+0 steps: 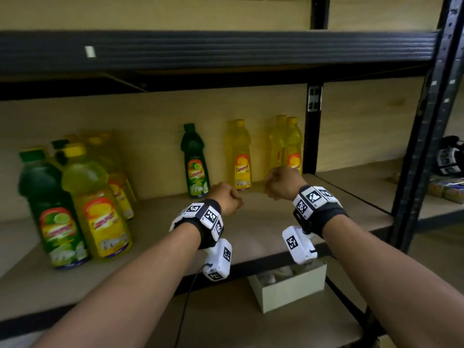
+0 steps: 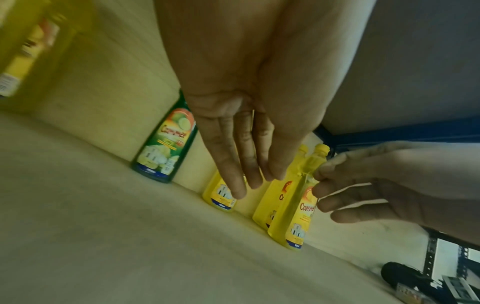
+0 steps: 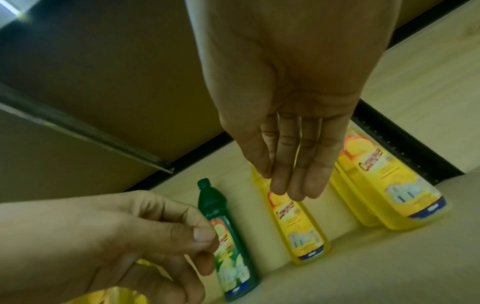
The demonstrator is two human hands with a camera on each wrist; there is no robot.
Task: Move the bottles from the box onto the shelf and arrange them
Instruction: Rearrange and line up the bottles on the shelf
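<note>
Both hands empty, fingers slack: left hand (image 1: 227, 197), right hand (image 1: 282, 180). I'd nudge green bottle (image 1: 195, 163) beside yellow bottle (image 1: 239, 156), labels forward.

Both forearms are bare, with no sleeves. The left wrist (image 1: 200, 222) wears a black strap ringed with white blocks, each printed with a black-and-white square marker. A white camera housing (image 1: 219, 259) with the same markers hangs at its 6 o'clock, trailing a thin black cable (image 1: 187, 297). The right wrist (image 1: 316, 207) carries a matching strap, blocks and housing (image 1: 297, 244).
</note>
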